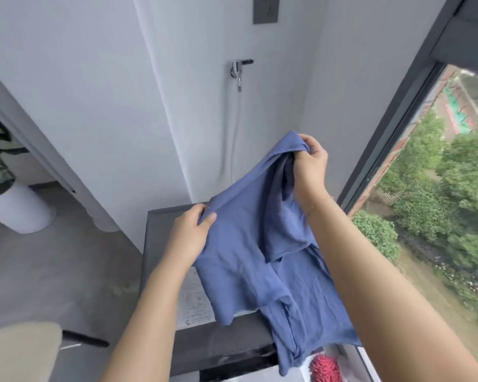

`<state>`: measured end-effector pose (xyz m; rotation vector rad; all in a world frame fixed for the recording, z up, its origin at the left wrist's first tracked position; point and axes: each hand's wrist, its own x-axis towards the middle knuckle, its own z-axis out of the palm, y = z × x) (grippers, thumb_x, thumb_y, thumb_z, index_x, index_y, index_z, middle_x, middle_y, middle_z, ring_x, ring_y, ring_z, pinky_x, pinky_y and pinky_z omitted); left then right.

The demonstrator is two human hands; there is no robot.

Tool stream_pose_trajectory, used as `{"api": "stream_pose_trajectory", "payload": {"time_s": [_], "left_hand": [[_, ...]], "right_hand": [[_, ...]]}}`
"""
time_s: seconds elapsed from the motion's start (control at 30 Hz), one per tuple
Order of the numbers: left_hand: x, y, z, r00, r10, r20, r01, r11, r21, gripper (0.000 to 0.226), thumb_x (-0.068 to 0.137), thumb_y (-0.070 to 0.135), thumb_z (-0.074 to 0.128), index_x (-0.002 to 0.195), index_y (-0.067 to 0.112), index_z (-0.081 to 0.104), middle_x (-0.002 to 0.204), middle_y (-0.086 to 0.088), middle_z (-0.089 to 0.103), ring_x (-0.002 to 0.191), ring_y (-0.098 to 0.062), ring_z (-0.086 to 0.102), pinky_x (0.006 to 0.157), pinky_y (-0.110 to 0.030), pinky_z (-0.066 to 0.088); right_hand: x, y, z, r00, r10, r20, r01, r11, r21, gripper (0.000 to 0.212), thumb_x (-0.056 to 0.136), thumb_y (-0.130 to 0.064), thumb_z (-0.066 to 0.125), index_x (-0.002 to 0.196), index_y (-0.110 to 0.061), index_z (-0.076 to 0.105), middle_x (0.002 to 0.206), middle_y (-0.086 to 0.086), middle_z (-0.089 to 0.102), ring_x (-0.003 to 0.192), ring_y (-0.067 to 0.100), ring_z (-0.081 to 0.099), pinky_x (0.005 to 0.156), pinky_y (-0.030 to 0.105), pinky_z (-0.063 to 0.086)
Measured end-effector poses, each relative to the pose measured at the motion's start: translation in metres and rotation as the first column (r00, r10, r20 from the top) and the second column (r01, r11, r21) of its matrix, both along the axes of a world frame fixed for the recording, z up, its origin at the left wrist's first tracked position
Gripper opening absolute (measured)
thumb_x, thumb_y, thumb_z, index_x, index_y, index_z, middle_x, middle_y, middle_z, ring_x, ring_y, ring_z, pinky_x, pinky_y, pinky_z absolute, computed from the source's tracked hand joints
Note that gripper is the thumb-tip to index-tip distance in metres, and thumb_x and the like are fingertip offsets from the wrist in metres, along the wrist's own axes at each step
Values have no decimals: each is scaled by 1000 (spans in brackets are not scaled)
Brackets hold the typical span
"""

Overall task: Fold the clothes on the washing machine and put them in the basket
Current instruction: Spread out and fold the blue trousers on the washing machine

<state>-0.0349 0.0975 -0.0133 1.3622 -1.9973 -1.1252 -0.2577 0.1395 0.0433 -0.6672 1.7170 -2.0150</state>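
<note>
Blue garment (pixel 260 257) hung bunched above the washing machine (pixel 163 232), left hand (pixel 189 232) and right hand (pixel 309 164) fingers pinching its edge, so it probably needed spreading flat before folding.

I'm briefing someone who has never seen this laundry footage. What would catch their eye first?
First, the blue garment held up mid-frame over the dark washing machine, unfolded, its lower end hanging past the front edge. The left hand pinches its near edge and the right hand grips a bunched part higher up. To the right, a big window looks down on green trees.
</note>
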Motion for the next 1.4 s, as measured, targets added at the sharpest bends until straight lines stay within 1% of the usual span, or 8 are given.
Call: {"api": "stream_pose_trajectory", "payload": {"time_s": [0.23, 0.33, 0.47, 0.57, 0.73, 0.97, 1.2, 1.4], "left_hand": [[42, -75, -49, 977, 183, 110, -194, 975, 105, 27, 94, 24, 53, 86, -2, 52, 79, -14, 58, 73, -28, 52, 63, -34, 36], [51, -94, -70, 938, 250, 239, -272, 960, 61, 19, 94, 21, 49, 82, 7, 47, 75, -6, 50, 73, -29, 50, 59, -35, 32], [62, -94, -102, 837, 312, 449, -338, 941, -25, 46, 89, 17, 61, 131, 11, 44, 128, -14, 49, 119, -36, 46, 88, -42, 41], [58, -77, -119, 745, 333, 578, -278, 942, -186, 69, 84, 18, 67, 144, 19, 34, 151, -12, 26, 138, -33, 25, 105, -49, 31], [22, -70, -144, 882, -30, 470, 57, 997, -45, 45, 93, 9, 54, 137, 15, 47, 150, -7, 35, 139, -28, 31, 109, -36, 30], [-2, -49, -169, 671, -141, 728, -40, 974, 225, 57, 104, 44, 20, 150, 40, -13, 157, 2, -28, 145, -21, -25, 109, -70, 4], [-3, -31, -159, 537, -144, 831, -285, 896, 340, 66, 104, 40, 27, 151, 29, -17, 156, -18, -24, 144, -45, -11, 108, -64, 25], [-9, -52, -134, 651, 53, 757, -357, 902, 244, 54, 95, 42, 47, 138, 11, 34, 140, -17, 32, 127, -38, 37, 100, -45, 41]], "right_hand": [[35, -119, -48, 964, 221, 147, -253, 933, 256, 30, 89, 4, 34, 76, -14, 53, 65, 0, 52, 59, 13, 48, 48, 18, 41], [52, -149, -79, 896, 301, 326, -391, 884, 255, 29, 91, 1, 38, 109, -15, 53, 89, 8, 59, 81, 21, 58, 72, 30, 54], [66, -140, -122, 855, 345, 388, -485, 798, 358, 41, 90, 2, 44, 128, -14, 48, 88, 5, 54, 83, 19, 53, 78, 29, 46], [62, -106, -151, 923, 295, 248, -385, 743, 547, 34, 88, 1, 45, 117, -14, 56, 103, 5, 61, 83, 17, 57, 76, 27, 49], [46, -32, -186, 953, 297, -62, -130, 586, 799, 29, 83, -2, 48, 108, -16, 55, 111, 3, 47, 70, 12, 51, 65, 29, 40], [44, 22, -230, 891, 428, -153, -103, 518, 849, 35, 82, 4, 50, 113, -9, 55, 113, 6, 43, 83, 22, 48, 72, 28, 32], [17, -27, -239, 809, 573, -132, -247, 534, 808, 45, 76, 13, 44, 107, -11, 66, 104, -1, 42, 106, 28, 46, 97, 25, 36], [0, -15, -208, 916, 393, 80, -351, 691, 632, 27, 86, 5, 46, 90, -14, 66, 100, -1, 60, 77, 8, 59, 66, 14, 48]]}}
